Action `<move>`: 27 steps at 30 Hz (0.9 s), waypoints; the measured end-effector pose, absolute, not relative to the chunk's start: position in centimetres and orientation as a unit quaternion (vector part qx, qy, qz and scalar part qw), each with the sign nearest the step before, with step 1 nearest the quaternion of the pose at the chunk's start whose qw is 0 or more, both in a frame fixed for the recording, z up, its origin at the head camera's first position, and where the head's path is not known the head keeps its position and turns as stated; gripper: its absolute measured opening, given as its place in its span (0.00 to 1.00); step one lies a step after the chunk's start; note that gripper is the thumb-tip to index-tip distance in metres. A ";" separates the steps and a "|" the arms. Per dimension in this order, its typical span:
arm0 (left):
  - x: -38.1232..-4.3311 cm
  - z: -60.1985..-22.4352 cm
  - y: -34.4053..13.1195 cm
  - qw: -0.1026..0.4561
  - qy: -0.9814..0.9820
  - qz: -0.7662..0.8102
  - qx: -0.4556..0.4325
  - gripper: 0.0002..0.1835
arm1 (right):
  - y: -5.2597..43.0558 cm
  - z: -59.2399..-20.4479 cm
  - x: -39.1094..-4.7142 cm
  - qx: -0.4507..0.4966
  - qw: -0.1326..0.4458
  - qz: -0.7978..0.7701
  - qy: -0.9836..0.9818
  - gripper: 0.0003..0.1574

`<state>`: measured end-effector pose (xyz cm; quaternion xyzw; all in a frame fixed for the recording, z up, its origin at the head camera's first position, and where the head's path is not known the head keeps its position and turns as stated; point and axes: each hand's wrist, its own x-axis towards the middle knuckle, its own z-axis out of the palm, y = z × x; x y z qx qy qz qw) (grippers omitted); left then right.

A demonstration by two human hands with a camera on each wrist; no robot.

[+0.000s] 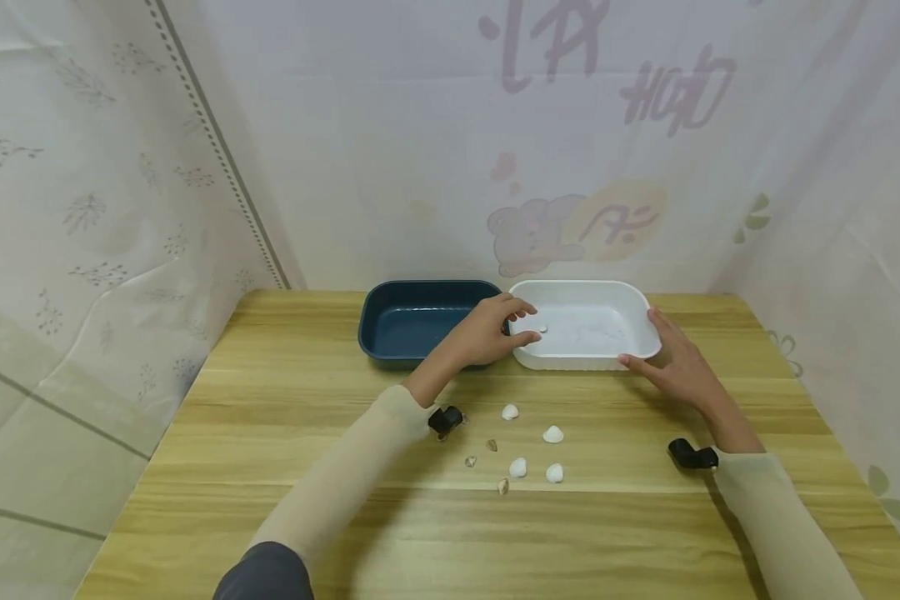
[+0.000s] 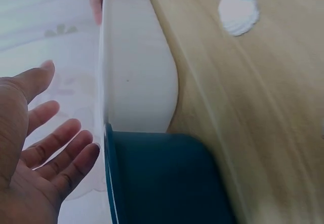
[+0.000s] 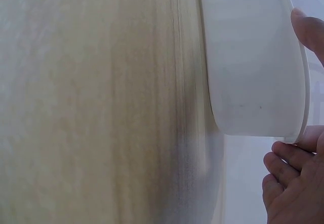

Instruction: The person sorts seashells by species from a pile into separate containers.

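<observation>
A white basin point(image 1: 576, 360) and a dark blue basin point(image 1: 393, 362) stand side by side along the table's back. My left hand point(image 1: 487, 329) hovers above where they meet, thumb and fingers spread apart and holding nothing. Just beyond its fingertips a small white shell point(image 1: 543, 328) lies inside the white basin. With my right hand point(image 1: 678, 367) I hold that basin's right front corner, thumb on the front rim and fingers round the end. Several white shells, among them one white shell point(image 1: 552, 434), and a few brownish shells point(image 1: 503, 486) lie scattered on the table.
The wooden table point(image 1: 270, 400) ends against a patterned cloth backdrop point(image 1: 390, 150) behind and at the sides. A black wrist camera mount point(image 1: 446, 419) sits at the left cuff, close to small shells; another black mount point(image 1: 692, 456) is at the right cuff.
</observation>
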<state>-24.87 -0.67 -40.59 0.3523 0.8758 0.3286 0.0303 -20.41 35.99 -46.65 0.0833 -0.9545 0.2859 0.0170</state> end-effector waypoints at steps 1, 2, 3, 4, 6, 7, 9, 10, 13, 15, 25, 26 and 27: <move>-24.7 -40.7 -0.9 0.029 0.875 0.329 0.353 0.24 | 36.0 -46.7 -20.4 0.082 0.016 0.286 -0.954 0.67; -24.4 -40.8 -1.1 0.029 0.874 0.332 0.354 0.25 | 36.1 -46.7 -20.4 0.081 0.016 0.286 -0.955 0.67; -24.2 -40.9 -1.3 0.028 0.873 0.333 0.355 0.25 | 36.1 -46.7 -20.3 0.081 0.014 0.286 -0.955 0.68; -24.0 -41.0 -1.4 0.028 0.872 0.334 0.356 0.25 | 36.1 -46.7 -20.3 0.079 0.013 0.286 -0.955 0.68; -23.5 -41.1 -1.8 0.030 0.870 0.335 0.360 0.25 | 36.1 -46.7 -20.3 0.077 0.010 0.287 -0.955 0.68; -23.3 -41.2 -1.9 0.032 0.869 0.337 0.362 0.25 | 36.1 -46.7 -20.3 0.076 0.009 0.287 -0.955 0.68; -22.7 -41.3 -2.3 0.037 0.866 0.338 0.367 0.26 | 36.1 -46.7 -20.3 0.076 0.008 0.287 -0.955 0.68; -22.4 -41.3 -2.5 0.039 0.865 0.338 0.369 0.26 | 36.1 -46.7 -20.3 0.076 0.008 0.288 -0.955 0.68; -21.5 -41.5 -3.2 0.039 0.865 0.340 0.368 0.26 | 36.2 -46.8 -20.3 0.078 0.008 0.289 -0.954 0.68; -20.8 -41.6 -3.8 0.028 0.870 0.334 0.362 0.26 | 36.2 -46.8 -20.3 0.079 0.007 0.291 -0.953 0.68; -18.1 -42.4 -6.4 -0.005 0.864 0.358 0.354 0.22 | 36.1 -46.8 -20.4 0.084 0.008 0.294 -0.952 0.67; -17.9 -42.6 -6.7 -0.002 0.861 0.364 0.356 0.22 | 36.1 -46.8 -20.5 0.084 0.008 0.294 -0.952 0.67; -17.8 -42.8 -6.9 0.004 0.858 0.368 0.358 0.22 | 36.1 -46.8 -20.5 0.085 0.010 0.294 -0.952 0.67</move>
